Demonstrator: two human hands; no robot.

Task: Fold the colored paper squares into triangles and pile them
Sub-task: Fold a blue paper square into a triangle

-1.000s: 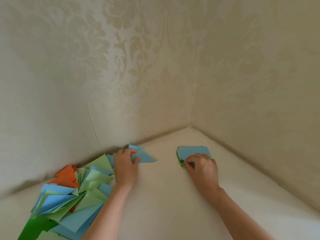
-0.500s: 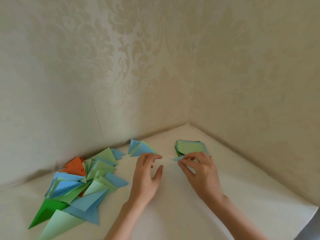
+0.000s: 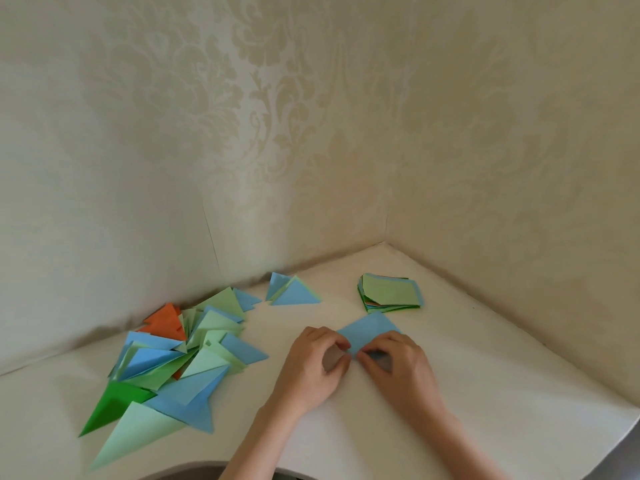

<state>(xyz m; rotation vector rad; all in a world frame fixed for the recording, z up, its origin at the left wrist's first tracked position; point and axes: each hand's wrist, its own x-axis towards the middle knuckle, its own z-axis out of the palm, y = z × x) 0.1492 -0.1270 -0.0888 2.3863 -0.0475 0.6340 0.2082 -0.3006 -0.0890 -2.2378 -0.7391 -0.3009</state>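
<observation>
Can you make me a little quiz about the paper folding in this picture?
1. What colour is the paper square that both hands hold?
2. True or false: the stack of unfolded squares has a light green sheet on top.
3. Which hand is nearer the pile of folded triangles: A) left hand B) right hand?

Key
1. Blue.
2. True.
3. A.
</observation>
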